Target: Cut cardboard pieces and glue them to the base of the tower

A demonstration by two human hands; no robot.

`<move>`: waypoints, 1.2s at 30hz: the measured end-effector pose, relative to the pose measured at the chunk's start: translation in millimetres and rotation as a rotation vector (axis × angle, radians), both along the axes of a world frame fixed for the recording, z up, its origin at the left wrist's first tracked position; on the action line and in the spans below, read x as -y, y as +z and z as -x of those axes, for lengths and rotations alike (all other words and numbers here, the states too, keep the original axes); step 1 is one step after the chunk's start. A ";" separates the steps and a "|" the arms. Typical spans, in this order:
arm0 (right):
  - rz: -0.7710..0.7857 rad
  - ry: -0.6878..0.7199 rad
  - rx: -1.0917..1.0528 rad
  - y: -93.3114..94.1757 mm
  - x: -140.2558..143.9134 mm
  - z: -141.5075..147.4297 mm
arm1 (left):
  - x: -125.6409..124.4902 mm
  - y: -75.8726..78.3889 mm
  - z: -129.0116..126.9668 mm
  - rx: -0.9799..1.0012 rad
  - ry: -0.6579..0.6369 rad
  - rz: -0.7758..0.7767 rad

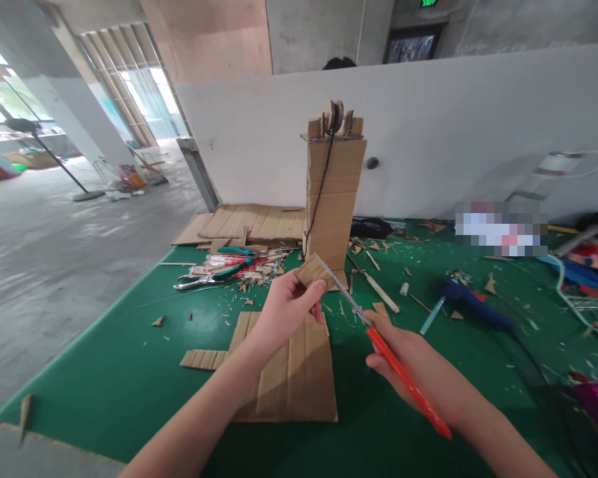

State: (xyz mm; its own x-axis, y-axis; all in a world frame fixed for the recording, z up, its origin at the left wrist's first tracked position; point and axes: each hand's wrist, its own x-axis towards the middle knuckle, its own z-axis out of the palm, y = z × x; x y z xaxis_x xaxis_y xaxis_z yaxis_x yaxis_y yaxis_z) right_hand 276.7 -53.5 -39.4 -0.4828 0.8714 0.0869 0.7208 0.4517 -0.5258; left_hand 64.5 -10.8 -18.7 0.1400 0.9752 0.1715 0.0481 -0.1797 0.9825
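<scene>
My left hand (295, 302) is closed on a small piece of cardboard (313, 271), pinched between thumb and fingers. Closed around red-handled scissors (403, 378), my right hand (403, 348) holds their blades against the right edge of that piece. Below my left hand a larger cardboard sheet (294, 378) lies flat on the green table, with a narrow cardboard strip (203, 359) at its left side. Behind both hands stands an upright cardboard tower (335, 199); a round wheel (335, 116) sits on top and a dark cord (323, 182) hangs from it.
Teal-handled pliers (234, 267) lie among scraps at the left. A blue glue gun (473, 305) and a wooden-handled tool (383, 292) rest at the right. Flat cardboard sheets (254, 221) lie at the back against a white partition (249, 139). The green table (129, 372) ends at the left.
</scene>
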 end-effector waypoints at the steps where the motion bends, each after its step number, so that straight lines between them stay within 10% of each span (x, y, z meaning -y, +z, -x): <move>1: -0.009 -0.008 0.012 -0.5 0.0 0.7 | 0.2 0.0 0.2 -0.006 0.001 0.000; 19: -0.412 -0.060 0.097 -14.6 -1.5 3.4 | 3.8 5.9 -3.4 0.049 -0.001 0.051; 27: -0.009 -0.019 -0.212 -14.9 -0.7 -8.4 | -0.6 -0.5 0.5 0.133 -0.011 0.118; 36: 0.001 0.080 -0.135 0.9 3.1 -14.9 | -0.6 2.4 0.0 0.158 -0.004 0.113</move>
State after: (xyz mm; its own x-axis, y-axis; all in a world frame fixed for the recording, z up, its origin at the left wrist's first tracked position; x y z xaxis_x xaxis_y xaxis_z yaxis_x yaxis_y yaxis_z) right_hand 291.6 -56.6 -38.4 -0.5349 0.8306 0.1550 0.6049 0.5045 -0.6161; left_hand 64.5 -10.2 -16.3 0.1238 0.9890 0.0807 -0.1089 -0.0673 0.9918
